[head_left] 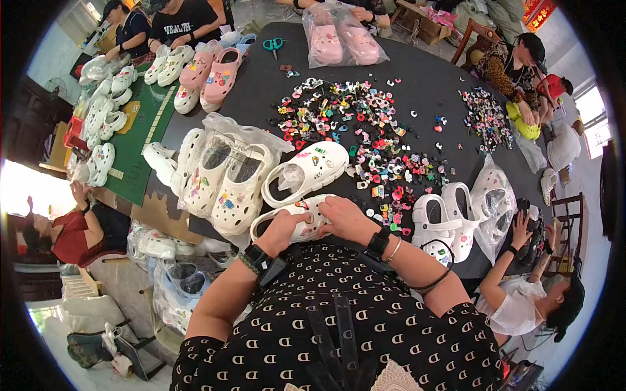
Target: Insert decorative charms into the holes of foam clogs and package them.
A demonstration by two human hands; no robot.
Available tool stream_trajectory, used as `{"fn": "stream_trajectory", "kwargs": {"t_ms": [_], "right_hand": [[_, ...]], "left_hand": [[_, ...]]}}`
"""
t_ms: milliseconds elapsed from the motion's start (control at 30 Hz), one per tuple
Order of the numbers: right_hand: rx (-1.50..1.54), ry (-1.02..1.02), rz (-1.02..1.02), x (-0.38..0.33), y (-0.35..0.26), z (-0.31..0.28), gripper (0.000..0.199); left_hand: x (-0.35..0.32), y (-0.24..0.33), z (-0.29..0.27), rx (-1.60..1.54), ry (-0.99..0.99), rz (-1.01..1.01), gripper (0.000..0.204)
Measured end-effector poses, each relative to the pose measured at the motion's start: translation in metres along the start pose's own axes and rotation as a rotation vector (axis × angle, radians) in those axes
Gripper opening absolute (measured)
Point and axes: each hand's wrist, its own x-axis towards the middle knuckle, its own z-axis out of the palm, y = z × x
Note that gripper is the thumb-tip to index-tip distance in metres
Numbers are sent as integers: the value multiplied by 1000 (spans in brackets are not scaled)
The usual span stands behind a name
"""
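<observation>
White clog [308, 229], hands [279, 231] [347, 217] curled over it

Left grip [282, 229], right grip [345, 220] on white clog [314, 209]; charms [376, 124] beyond

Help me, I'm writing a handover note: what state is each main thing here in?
Held white clog: some charms fitted
Left hand: gripping the clog
Right hand: gripping its toe end
Clog just beyond: charms fitted, unheld
Large white pair: charms fitted, in clear plastic
Far pink pair: charms fitted, in clear plastic
Small charms: loose, scattered
Scissors: lying down; blades unclear
</observation>
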Motion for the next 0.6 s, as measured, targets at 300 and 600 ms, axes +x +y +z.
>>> {"fn": "stream_trajectory", "kwargs": {"t_ms": [300,600], "right_hand": [[9,-28,-52,3,2,2,36],[-12,-69,-86,-1,3,4,23]], "left_hand": [[-5,11,6,-23,13,3,25],[0,-1,-2,-14,-23,-8,23]]}}
